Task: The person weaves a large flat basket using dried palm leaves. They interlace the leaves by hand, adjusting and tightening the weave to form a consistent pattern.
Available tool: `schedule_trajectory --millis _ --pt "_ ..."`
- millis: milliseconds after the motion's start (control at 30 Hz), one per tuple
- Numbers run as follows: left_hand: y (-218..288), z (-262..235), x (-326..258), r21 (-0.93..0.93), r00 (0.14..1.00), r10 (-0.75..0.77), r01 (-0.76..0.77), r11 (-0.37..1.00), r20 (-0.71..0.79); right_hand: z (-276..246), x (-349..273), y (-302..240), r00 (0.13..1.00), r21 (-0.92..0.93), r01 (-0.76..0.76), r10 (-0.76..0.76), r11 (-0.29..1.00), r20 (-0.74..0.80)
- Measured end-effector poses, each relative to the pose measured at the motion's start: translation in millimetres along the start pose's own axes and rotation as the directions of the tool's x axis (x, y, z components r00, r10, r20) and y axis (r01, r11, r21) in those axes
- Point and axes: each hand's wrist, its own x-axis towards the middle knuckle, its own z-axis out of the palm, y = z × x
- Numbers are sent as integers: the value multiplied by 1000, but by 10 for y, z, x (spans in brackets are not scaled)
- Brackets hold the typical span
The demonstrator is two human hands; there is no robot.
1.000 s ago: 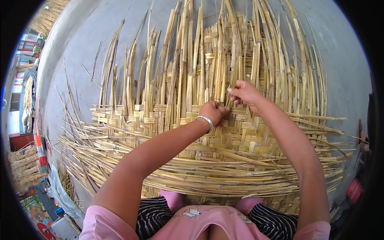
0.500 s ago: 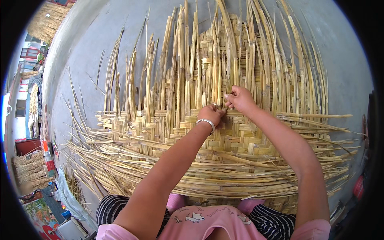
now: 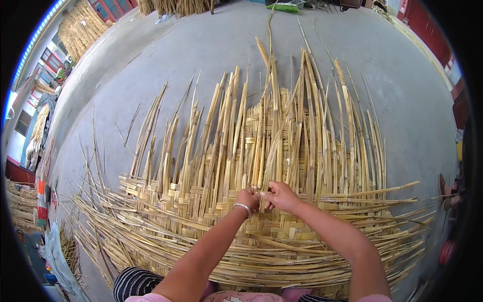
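A woven mat of flattened yellow reed strips (image 3: 287, 226) lies on the floor in front of my knees. Long loose reed strips (image 3: 347, 126) run away from its woven part toward the far side. At the mat's middle, my left hand (image 3: 248, 199), with a silver bangle at the wrist, is closed on reed strips at the weave edge. Close beside it on the right, my right hand (image 3: 283, 197) pinches a reed strip with bent fingers. The fingertips nearly meet, and they hide the exact spot where the strips cross.
Many loose crosswise reeds (image 3: 282, 261) lie over the near part of the mat. Reed bundles (image 3: 83, 30) stand at the far left. A green package (image 3: 283, 8) lies at the far edge of the grey concrete floor (image 3: 402, 116). Another person's foot (image 3: 449, 201) shows at the right.
The head view has tilted up, showing more floor beyond the mat. My hands stay at the weave edge; the right hand has come down level with the left, and some long strips have shifted.
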Motion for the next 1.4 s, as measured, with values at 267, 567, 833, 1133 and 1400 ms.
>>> schedule_trajectory --millis 267,567,833,1133,1400 --pt "-171 -107 -155 -388 994 68 -31 921 84 64 -139 4 918 308 -398 374 864 135" --pt "-479 -65 -398 294 857 516 -493 819 1 -8 -163 54 887 336 -462 433 821 161" --pt "-552 -267 -365 409 836 523 -541 735 166 83 108 187 959 54 -279 281 959 -41" --pt "-395 -246 -455 522 879 443 -464 716 175 102 181 318 978 -105 -108 87 989 -192" --pt "-199 -180 -357 570 912 352 -407 713 211 115 177 484 975 31 -2 9 1000 -224"
